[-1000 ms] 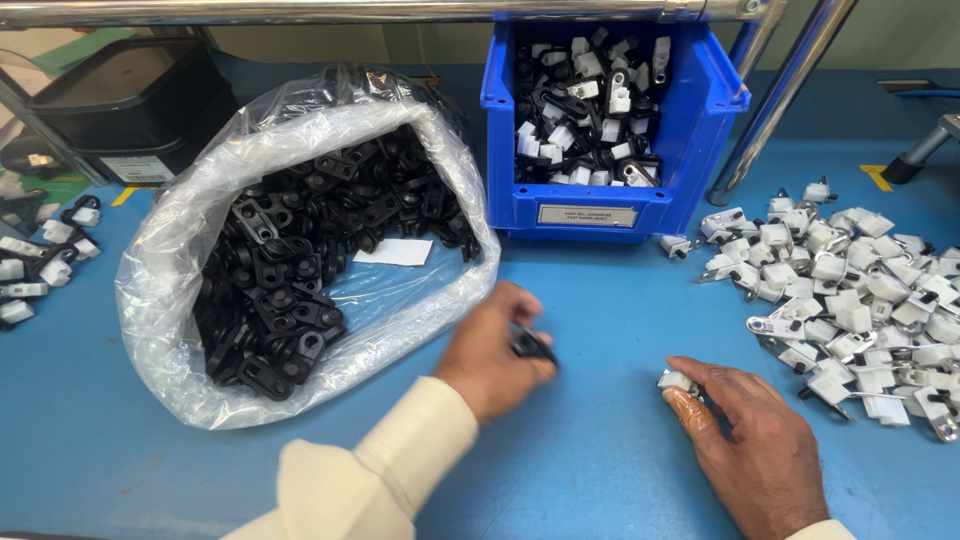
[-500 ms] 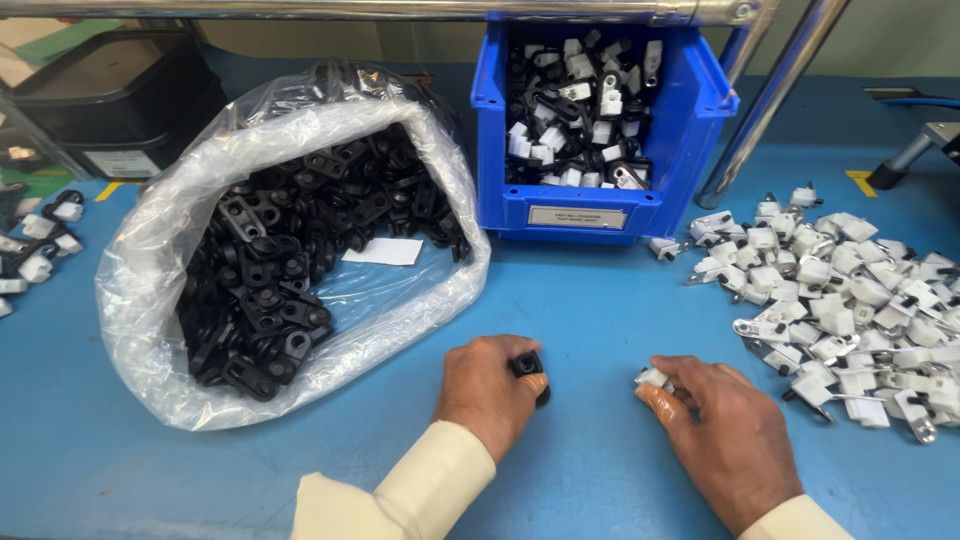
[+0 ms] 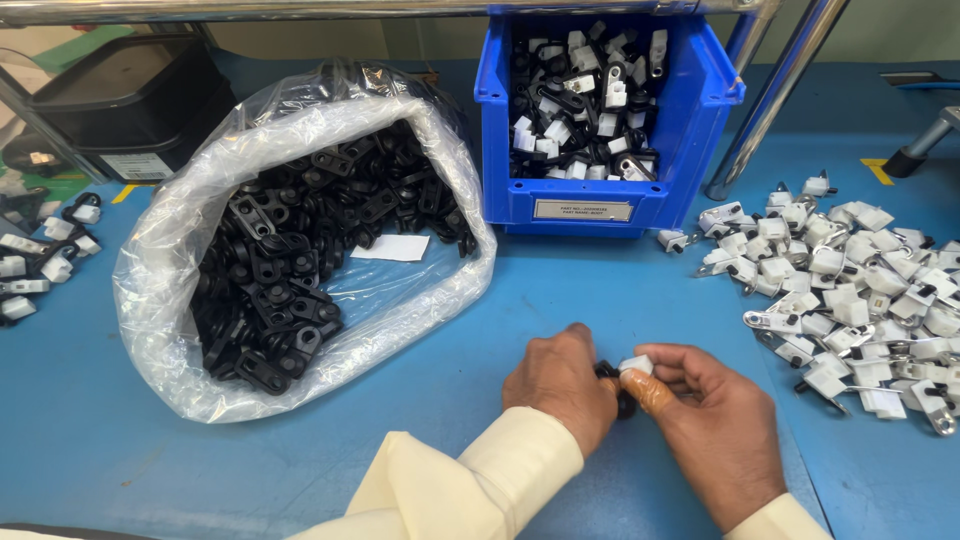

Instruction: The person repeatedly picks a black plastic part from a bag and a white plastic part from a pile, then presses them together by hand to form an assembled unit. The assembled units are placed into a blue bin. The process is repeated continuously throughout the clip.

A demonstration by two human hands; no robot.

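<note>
Low in the head view, the left hand (image 3: 560,385) and the right hand (image 3: 715,425) meet above the blue bench (image 3: 120,460), both in cream sleeves. The left hand is clenched around a small black plastic part (image 3: 612,385), mostly hidden by its fingers, and the right hand pinches a small white plastic block (image 3: 636,364) between thumb and forefinger, pressed against the black part. To the right lies a spread heap of white plastic clips with metal hooks (image 3: 850,290). To the left sits an open clear plastic bag (image 3: 300,240) full of black plastic brackets, a white paper slip (image 3: 392,248) lying among them. Farther back stands a blue plastic bin (image 3: 606,115) holding mixed black and white pieces, just beside a slanted metal tube (image 3: 775,95).
</note>
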